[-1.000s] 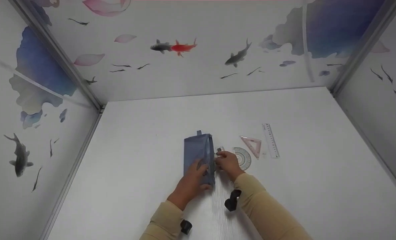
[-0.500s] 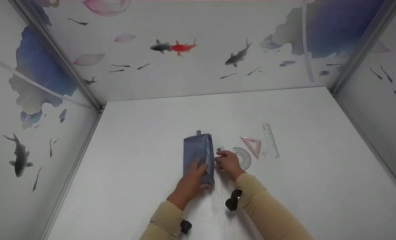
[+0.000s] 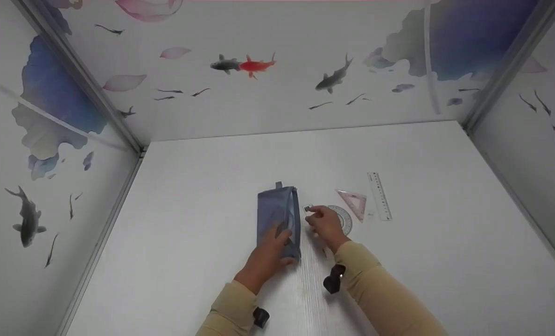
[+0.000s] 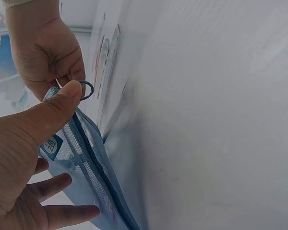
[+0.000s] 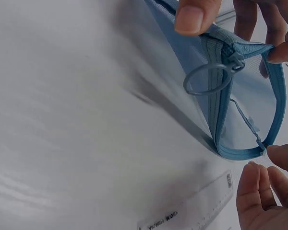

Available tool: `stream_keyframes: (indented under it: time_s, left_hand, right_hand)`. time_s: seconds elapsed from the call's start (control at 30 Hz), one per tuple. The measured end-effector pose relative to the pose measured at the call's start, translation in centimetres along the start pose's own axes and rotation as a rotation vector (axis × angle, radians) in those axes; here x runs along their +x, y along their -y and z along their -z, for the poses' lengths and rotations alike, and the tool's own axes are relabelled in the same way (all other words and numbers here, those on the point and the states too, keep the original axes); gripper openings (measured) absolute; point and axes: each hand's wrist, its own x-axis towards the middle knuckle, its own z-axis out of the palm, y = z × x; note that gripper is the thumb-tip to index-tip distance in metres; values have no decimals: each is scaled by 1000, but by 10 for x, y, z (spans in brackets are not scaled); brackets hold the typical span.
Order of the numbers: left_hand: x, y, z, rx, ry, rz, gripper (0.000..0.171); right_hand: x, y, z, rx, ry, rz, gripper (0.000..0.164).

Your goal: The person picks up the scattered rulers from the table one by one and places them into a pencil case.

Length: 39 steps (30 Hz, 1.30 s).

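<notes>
My left hand (image 3: 268, 252) holds a blue mesh zip pouch (image 3: 273, 205) flat on the white table, thumb on its zipped side. Up close in the right wrist view, the pouch (image 5: 276, 86) gapes at its zip, and a ring pull (image 5: 204, 91) hangs from the slider. Just right of the pouch is my right hand (image 3: 326, 226), fingers loosely bent and nothing seen between them. In the head view a small gap parts it from the pouch edge. Beneath it lies a clear ruler (image 5: 189, 206), mostly covered by the hand in the head view.
Right of my right hand lie a clear protractor (image 3: 346, 221), a pink set square (image 3: 359, 205) and another clear ruler (image 3: 380, 196). White walls with painted fish (image 3: 256, 66) enclose the table's back and sides.
My right hand has drawn a little right and up, off the pouch's edge. The left hand and the pouch have stayed almost in place.
</notes>
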Motion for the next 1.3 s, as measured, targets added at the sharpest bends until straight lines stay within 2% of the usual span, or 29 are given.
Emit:
stream_keyframes:
  time_s: [0.3,0.47,0.93,1.3]
  left_hand:
    - [1,1,0,-24,-14,-9,64]
    - [1,0,0,-30,-8,2,63]
    - [1,0,-2,-19,-2,28,65]
    - [-1,-2,0,-40,-5,22,68]
  right_hand:
    - [1,-2,12,-143,-14,91,34]
    - [3,-3,20,-251,-39,110,35]
    - [6,-11,36,-345,-18,172,37]
    - [14,-15,60,-433,-8,156,41]
